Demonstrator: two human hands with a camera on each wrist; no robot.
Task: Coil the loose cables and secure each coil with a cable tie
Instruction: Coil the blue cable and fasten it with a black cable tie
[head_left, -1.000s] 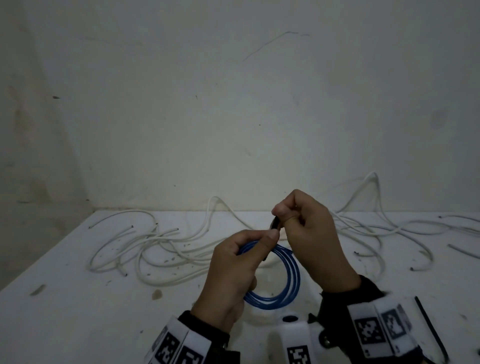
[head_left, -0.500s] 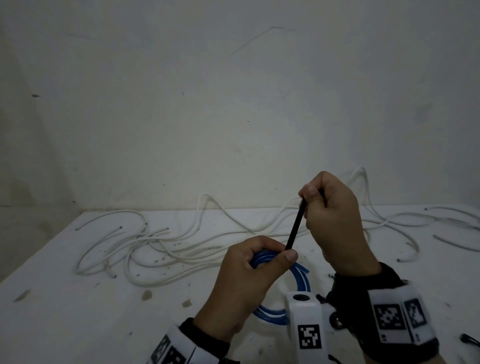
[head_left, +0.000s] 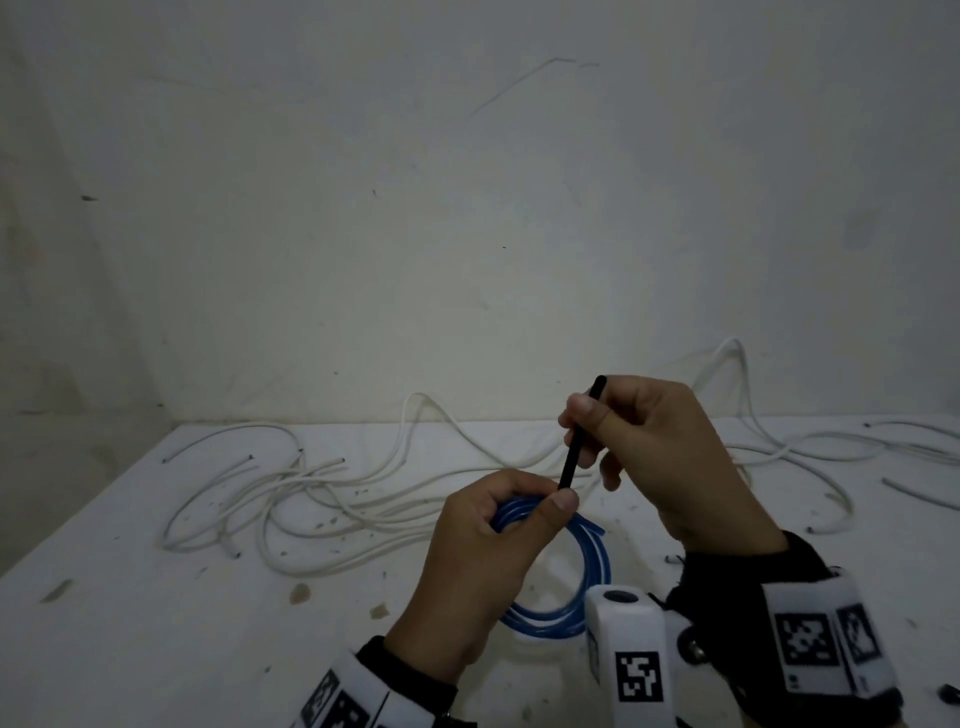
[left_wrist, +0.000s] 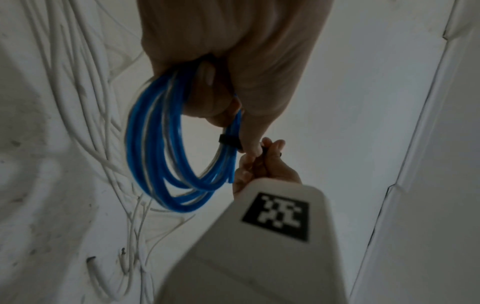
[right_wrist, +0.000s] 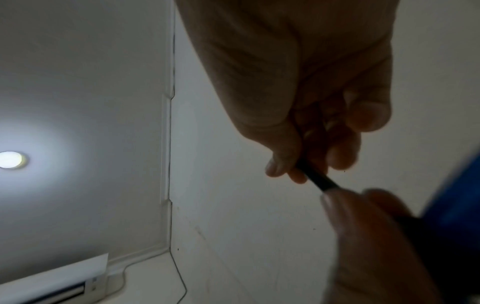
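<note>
A blue cable coil (head_left: 587, 577) hangs from my left hand (head_left: 498, 530), whose fingers curl round its top above the table. The left wrist view shows the blue coil (left_wrist: 155, 144) with a black cable tie (left_wrist: 228, 140) wrapped round its strands by my thumb. My right hand (head_left: 639, 441) pinches the tie's black tail (head_left: 579, 441), which runs straight up and to the right from the coil. In the right wrist view the tail (right_wrist: 317, 179) stretches taut between the fingertips of both hands.
Loose white cables (head_left: 322, 499) sprawl over the white table (head_left: 130, 623) at the left and back, and more white cables (head_left: 831, 447) lie at the right. A white wall stands close behind. A small black piece (head_left: 949, 693) lies at the table's right front.
My right hand has pulled the black tie tail up and to the right, so that it now stands out long and straight. The left hand keeps its hold on the coil.
</note>
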